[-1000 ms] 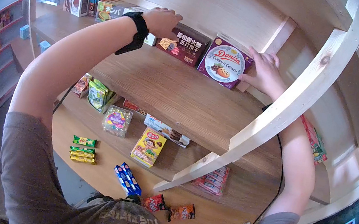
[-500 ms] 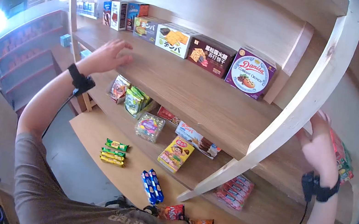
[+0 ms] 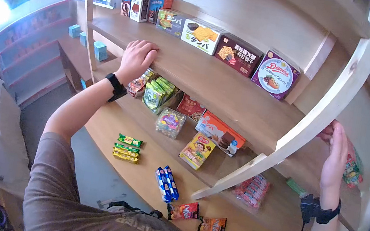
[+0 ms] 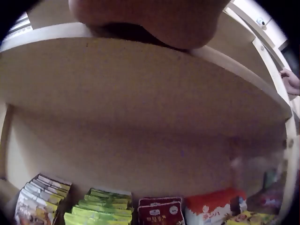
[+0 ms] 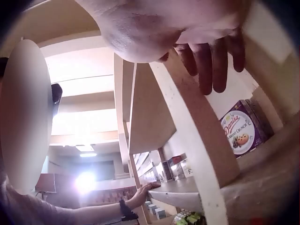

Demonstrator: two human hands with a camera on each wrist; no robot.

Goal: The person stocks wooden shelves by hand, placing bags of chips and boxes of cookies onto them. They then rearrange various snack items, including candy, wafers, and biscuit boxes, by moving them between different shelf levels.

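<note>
My left hand [image 3: 137, 63] rests on the front edge of the upper shelf [image 3: 186, 75], fingers lying over the top. In the left wrist view its heel [image 4: 154, 21] overlaps that edge. To the right of the slanted wooden post [image 3: 307, 126], my right hand [image 3: 334, 150] is raised with nothing in it. The right wrist view shows its fingers [image 5: 218, 65] extended beside the post. A purple Danisa cookie box [image 3: 275, 75] stands at the right end of a row, next to a dark brown cracker box [image 3: 238, 55] and a white cracker box [image 3: 202, 36].
Below sit green snack packs [image 3: 158, 93], a clear tub [image 3: 170, 123], an orange-and-white biscuit box [image 3: 220, 133] and a yellow box [image 3: 197, 151]. Blue packs [image 3: 166, 183], red snack bags [image 3: 183, 210] and green and yellow packs [image 3: 127, 147] lie on the lowest board.
My left hand has come down from behind the boxes to the upper shelf's edge. My right hand has left the Danisa box for the post's right side. The head view has shifted.
</note>
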